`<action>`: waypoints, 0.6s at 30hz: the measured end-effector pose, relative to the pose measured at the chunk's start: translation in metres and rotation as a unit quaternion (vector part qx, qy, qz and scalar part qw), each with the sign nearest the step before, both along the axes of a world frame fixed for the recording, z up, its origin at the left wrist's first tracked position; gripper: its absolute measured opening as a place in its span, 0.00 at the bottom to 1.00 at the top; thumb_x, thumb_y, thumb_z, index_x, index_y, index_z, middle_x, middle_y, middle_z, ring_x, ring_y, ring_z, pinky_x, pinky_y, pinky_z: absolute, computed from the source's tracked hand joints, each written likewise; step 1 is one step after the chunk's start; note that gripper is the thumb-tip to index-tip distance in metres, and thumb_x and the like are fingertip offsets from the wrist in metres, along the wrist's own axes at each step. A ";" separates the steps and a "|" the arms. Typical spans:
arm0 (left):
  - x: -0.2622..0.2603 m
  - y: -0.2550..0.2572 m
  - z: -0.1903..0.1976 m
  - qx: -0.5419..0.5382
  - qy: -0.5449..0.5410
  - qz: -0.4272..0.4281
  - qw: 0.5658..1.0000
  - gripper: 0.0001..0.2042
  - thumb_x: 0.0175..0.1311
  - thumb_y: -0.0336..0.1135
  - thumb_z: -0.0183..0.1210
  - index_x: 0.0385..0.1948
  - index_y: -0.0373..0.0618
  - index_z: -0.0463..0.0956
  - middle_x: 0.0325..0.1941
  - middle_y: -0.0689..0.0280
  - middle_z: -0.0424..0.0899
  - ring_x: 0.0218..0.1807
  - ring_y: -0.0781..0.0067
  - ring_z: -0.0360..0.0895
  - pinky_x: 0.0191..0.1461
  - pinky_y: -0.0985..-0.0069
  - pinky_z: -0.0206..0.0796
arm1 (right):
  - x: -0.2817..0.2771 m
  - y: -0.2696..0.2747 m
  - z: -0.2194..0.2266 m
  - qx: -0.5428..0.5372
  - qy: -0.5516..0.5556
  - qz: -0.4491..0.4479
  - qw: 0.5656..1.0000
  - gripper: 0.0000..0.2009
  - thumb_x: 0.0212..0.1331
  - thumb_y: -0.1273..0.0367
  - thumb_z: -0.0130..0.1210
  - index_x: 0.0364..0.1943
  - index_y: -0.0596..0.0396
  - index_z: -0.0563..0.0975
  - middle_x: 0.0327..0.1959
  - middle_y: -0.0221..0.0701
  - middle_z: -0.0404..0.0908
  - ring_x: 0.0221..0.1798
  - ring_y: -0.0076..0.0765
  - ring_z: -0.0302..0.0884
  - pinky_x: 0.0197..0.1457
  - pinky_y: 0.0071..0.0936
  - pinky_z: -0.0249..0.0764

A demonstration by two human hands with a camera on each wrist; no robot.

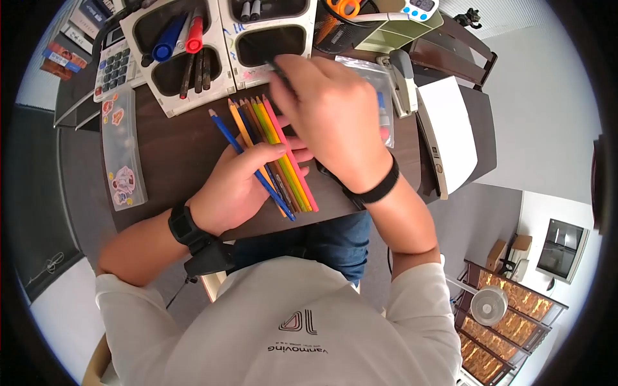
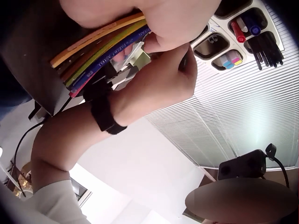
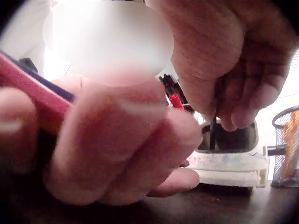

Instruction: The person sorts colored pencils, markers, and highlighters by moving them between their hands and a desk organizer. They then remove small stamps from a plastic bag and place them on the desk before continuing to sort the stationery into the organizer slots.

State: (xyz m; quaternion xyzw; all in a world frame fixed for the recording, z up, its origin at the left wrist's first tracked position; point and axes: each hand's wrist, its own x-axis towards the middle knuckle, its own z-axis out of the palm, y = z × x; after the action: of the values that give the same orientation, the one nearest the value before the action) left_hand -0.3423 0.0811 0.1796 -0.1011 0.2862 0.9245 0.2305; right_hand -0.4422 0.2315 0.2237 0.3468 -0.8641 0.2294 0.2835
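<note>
Several colored pencils [image 1: 278,154] lie side by side in my left hand [image 1: 241,174], the thumb across them; a blue pencil [image 1: 251,164] crosses the others at a slant. In the left wrist view the pencils [image 2: 107,46] fan out beneath the left hand [image 2: 180,18]. My right hand [image 1: 338,106] is just above and to the right, pinching a thin dark stick. In the right wrist view that dark stick [image 3: 213,134] points down from the right hand [image 3: 233,60] in front of an organizer compartment, and the left hand's fingers [image 3: 117,144] fill the foreground.
A white organizer [image 1: 233,64] with markers [image 1: 174,40] stands at the table's back. Left of it are a calculator [image 1: 116,69] and a clear stickered case [image 1: 122,151]. To the right are a mesh holder [image 1: 338,32], a plastic bag [image 1: 380,74], a stapler [image 1: 404,80] and a white stack [image 1: 450,135].
</note>
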 end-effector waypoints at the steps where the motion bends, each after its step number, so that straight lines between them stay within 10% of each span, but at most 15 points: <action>1: 0.000 -0.001 0.000 0.007 -0.003 -0.005 1.000 0.19 0.74 0.32 0.55 0.64 0.39 0.71 0.59 0.53 0.83 0.62 0.58 0.81 0.68 0.55 0.72 | -0.003 -0.005 0.001 0.022 0.002 0.020 1.000 0.11 0.57 0.66 0.70 0.42 0.54 0.85 0.27 0.34 0.84 0.28 0.44 0.83 0.32 0.37 0.79; 18: -0.005 -0.002 -0.003 0.004 -0.043 -0.025 0.999 0.27 0.72 0.45 0.43 0.62 0.32 0.74 0.60 0.51 0.83 0.63 0.55 0.81 0.74 0.54 0.66 | -0.015 0.012 -0.013 -0.061 -0.178 0.142 0.972 0.20 0.59 0.67 0.69 0.57 0.48 0.83 0.28 0.35 0.83 0.28 0.39 0.82 0.32 0.34 0.77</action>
State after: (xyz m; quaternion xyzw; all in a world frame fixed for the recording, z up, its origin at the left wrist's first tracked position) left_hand -0.3473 0.0792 0.1771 -0.1329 0.2749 0.9144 0.2658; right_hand -0.4577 0.2433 0.2106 0.4016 -0.8271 0.3777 0.1097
